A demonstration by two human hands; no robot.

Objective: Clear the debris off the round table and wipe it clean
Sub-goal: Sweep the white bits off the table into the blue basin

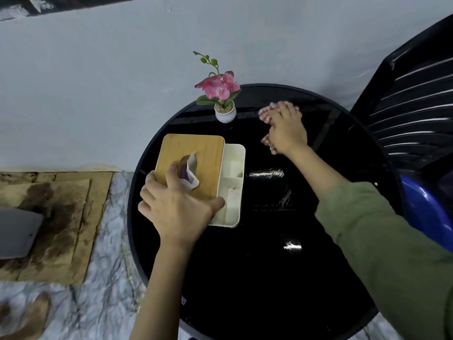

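The round black glossy table [269, 266] fills the middle of the view. My right hand [285, 130] lies flat on a pink-and-white cloth [266, 114] at the table's far side and presses it onto the surface. My left hand [176, 209] grips the near edge of a white tissue box with a wooden lid [196, 148] on the table's left part. A white tissue [192, 170] sticks up from the lid's slot. The box has open white side compartments [231, 192].
A small white pot with pink artificial flowers [224, 94] stands at the table's far edge. A dark slatted chair [416, 106] and a blue object [426, 212] are at the right. A pale wall lies behind, with stained cardboard [54, 217] on the marbled floor at left.
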